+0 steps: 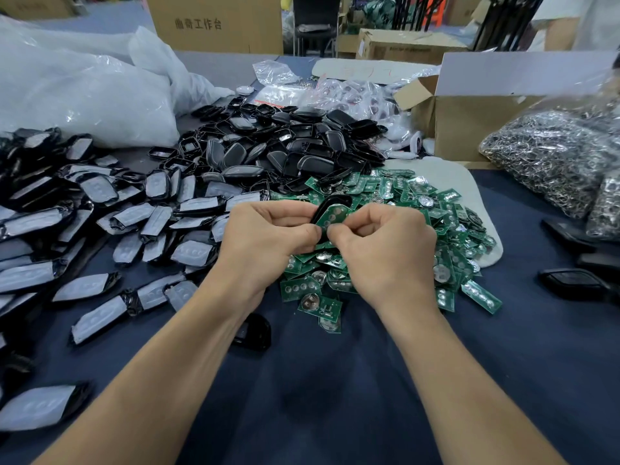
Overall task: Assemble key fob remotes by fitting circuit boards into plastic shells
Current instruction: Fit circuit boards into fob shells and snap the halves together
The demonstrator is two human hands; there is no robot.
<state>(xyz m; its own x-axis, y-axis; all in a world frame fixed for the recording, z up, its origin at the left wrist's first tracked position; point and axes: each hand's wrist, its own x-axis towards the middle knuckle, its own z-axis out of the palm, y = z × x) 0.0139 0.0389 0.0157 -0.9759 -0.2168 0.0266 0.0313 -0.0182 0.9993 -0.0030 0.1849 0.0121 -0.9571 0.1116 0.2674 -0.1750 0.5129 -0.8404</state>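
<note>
A person's left hand (265, 236) and right hand (382, 246) met above the middle of a counter (335, 380) covered in dark blue cloth. Between them they held a black shell (330, 201) and a green circuit board (330, 218). The left fingers (285, 213) were curled around the lower end of the shell, whose rounded top stood clear above the knuckles. The right thumb and forefinger were pinched on the board's lower edge, and the other right fingers (379, 216) were folded in toward the palm. The board lay against the shell's open face; whether it was fully seated could not be told.

Directly beneath and beyond the hands spread a heap of loose boards (446, 256), green and dotted with silver contacts, partly on a pale mat (469, 186). Behind it rose a mound of empty shells (295, 152). To the left lay many fobs in pale wrappers (100, 229), scattered across the cloth. A single black frame (255, 330) sat just beside the left forearm. Large white bags (84, 95) stood at the far left. On the right, an open cardboard box (469, 125) stood next to a clear bag of metal rings (553, 152).
</note>
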